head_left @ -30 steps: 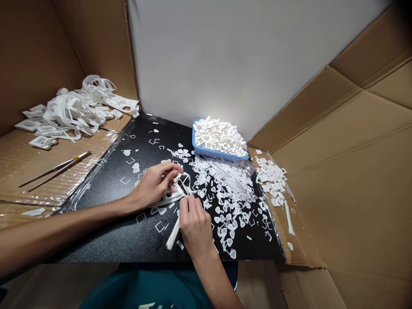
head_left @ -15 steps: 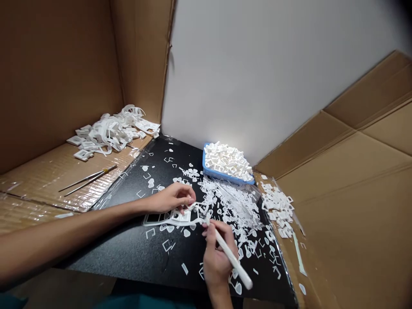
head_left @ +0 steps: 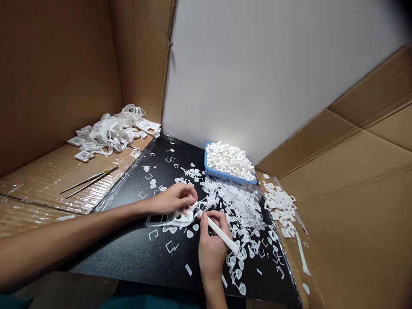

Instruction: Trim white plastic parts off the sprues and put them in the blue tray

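Observation:
My left hand (head_left: 180, 198) is closed, thumb and fingers pinching the edge of a flat white cut-out frame (head_left: 157, 220) with square openings that lies on the black tabletop (head_left: 125, 244). My right hand (head_left: 212, 244) grips a thick white pen-shaped tool (head_left: 222, 235). The tool's front end is at the frame's right end, close to my left fingertips; its tip is too small to make out. Around both hands lie small white scraps (head_left: 189, 234), some rounded, some like thin brackets.
A blue tray (head_left: 225, 176) heaped with small white pieces stands against the white wall panel. Metal tweezers (head_left: 90, 181) and a pile of white frames (head_left: 109, 133) lie on cardboard at left. More white pieces (head_left: 280, 206) lie at right. Cardboard walls (head_left: 363, 171) enclose the sides.
My right hand has moved up and slightly left, bringing the white tool's front end closer to my left fingertips. My left hand stays on the frame. The view has shifted slightly.

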`<state>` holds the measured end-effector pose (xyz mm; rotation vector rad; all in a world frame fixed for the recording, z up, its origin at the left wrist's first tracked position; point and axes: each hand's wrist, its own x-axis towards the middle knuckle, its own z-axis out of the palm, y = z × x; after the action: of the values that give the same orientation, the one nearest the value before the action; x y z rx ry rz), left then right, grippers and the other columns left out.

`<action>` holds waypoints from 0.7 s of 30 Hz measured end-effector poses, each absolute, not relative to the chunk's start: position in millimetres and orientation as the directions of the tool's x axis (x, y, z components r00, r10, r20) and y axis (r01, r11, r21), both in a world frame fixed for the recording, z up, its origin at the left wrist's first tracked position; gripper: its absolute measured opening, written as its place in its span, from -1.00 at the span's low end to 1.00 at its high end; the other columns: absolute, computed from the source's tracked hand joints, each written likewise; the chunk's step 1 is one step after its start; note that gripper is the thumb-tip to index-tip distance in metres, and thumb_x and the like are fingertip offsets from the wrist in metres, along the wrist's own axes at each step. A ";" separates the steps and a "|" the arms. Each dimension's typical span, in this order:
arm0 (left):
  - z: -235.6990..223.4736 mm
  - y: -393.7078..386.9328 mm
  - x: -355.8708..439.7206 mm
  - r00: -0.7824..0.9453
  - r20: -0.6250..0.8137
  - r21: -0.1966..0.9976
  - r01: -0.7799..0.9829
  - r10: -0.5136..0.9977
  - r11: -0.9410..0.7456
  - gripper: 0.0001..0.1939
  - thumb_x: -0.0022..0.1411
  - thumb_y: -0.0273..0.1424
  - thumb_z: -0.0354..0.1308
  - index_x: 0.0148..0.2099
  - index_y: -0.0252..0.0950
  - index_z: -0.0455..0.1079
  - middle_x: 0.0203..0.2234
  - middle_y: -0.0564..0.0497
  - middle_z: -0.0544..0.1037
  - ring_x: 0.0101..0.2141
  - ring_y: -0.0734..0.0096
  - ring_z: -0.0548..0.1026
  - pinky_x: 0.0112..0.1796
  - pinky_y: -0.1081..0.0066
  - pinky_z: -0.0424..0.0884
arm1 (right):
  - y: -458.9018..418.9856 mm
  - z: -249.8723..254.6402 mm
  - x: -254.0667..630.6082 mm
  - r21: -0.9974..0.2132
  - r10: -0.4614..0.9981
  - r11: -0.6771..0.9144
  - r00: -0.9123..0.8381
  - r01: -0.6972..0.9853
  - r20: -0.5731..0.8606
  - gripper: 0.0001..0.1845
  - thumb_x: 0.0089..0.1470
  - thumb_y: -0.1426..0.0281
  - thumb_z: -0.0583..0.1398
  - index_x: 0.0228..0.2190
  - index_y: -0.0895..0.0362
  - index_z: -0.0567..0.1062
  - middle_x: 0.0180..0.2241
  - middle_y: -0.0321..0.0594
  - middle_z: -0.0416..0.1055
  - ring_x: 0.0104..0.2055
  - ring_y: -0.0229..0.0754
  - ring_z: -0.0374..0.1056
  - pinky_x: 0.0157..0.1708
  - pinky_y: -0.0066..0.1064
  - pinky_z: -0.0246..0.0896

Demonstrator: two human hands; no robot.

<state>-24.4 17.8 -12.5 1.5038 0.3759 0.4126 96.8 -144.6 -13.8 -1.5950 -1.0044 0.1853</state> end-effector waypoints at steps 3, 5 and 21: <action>-11.1 16.9 -24.3 0.868 0.016 0.999 -0.034 0.497 0.026 -0.64 0.38 -0.10 0.32 -0.16 -0.32 0.44 -0.40 0.07 0.50 -0.44 0.46 0.54 -0.38 0.42 0.59 | -143.6 -15.4 97.1 -0.874 0.682 0.053 0.622 0.484 0.385 -0.77 0.34 0.21 0.29 -0.30 0.08 0.50 -0.38 -0.24 0.58 -0.34 -0.12 0.59 -0.33 -0.39 0.43; -10.1 16.7 -24.3 0.866 0.012 0.999 -0.032 0.500 0.031 -0.65 0.37 -0.11 0.33 -0.17 -0.32 0.44 -0.41 0.07 0.51 -0.45 0.45 0.54 -0.39 0.42 0.59 | -143.0 -15.4 97.6 -0.875 0.681 0.057 0.622 0.481 0.386 -0.77 0.34 0.20 0.28 -0.29 0.08 0.51 -0.37 -0.24 0.59 -0.34 -0.12 0.60 -0.32 -0.38 0.43; -5.7 12.3 -25.0 0.861 0.018 0.999 0.002 0.509 -0.039 -0.71 0.39 -0.19 0.31 -0.13 -0.34 0.46 -0.38 0.01 0.56 -0.41 0.42 0.53 -0.31 0.38 0.57 | -142.0 -22.7 83.1 -0.450 0.713 -0.043 0.343 0.892 0.611 -0.68 0.50 0.41 0.03 -0.37 0.06 0.36 -0.47 -0.30 0.39 -0.51 -0.20 0.32 -0.47 -0.39 0.08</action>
<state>-25.0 12.3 -5.7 1.5681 0.4142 0.4270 83.1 -142.0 -22.7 -1.8031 -1.4212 -0.2807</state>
